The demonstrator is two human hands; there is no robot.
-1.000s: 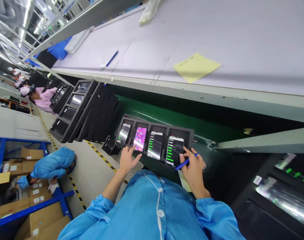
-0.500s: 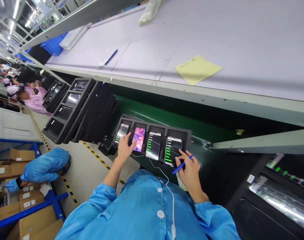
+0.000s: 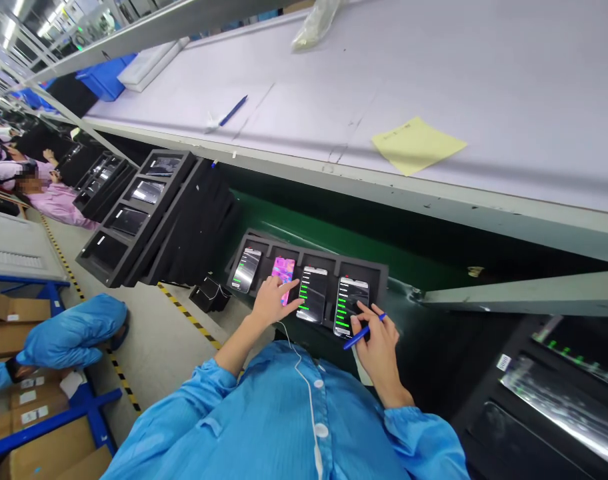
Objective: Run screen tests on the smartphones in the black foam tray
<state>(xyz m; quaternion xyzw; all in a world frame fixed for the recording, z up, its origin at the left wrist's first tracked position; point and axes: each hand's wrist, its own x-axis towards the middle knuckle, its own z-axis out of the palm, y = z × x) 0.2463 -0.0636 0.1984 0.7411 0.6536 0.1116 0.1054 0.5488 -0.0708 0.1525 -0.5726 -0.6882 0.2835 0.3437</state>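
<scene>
Several smartphones lie face up in a dark foam tray [image 3: 329, 259] in front of me. My left hand [image 3: 273, 301] is open, its fingers spread over the lower part of a phone with a pink and purple screen [image 3: 284, 268]. Its fingertips reach the left edge of a phone with green text lines [image 3: 311, 293]. Left of it lies another lit phone [image 3: 246, 270]. In my right hand [image 3: 377, 343] a blue pen [image 3: 364, 331] is held, and its fingers are at the right edge of the rightmost phone [image 3: 351, 303]. A white cable [image 3: 307, 383] runs down from below my left hand.
Stacked black trays with phones [image 3: 134, 213] stand on the left. Beyond the tray, a white bench [image 3: 459, 87] holds a yellow paper [image 3: 419, 145] and a dark blue pen [image 3: 233, 111]. More phones [image 3: 559, 407] lie at the lower right. A person in blue [image 3: 74, 333] bends by cardboard boxes.
My left hand has moved right, from between the two left phones to the pink-screen phone and the edge of the one beside it. The right hand stays by the rightmost phone with the pen.
</scene>
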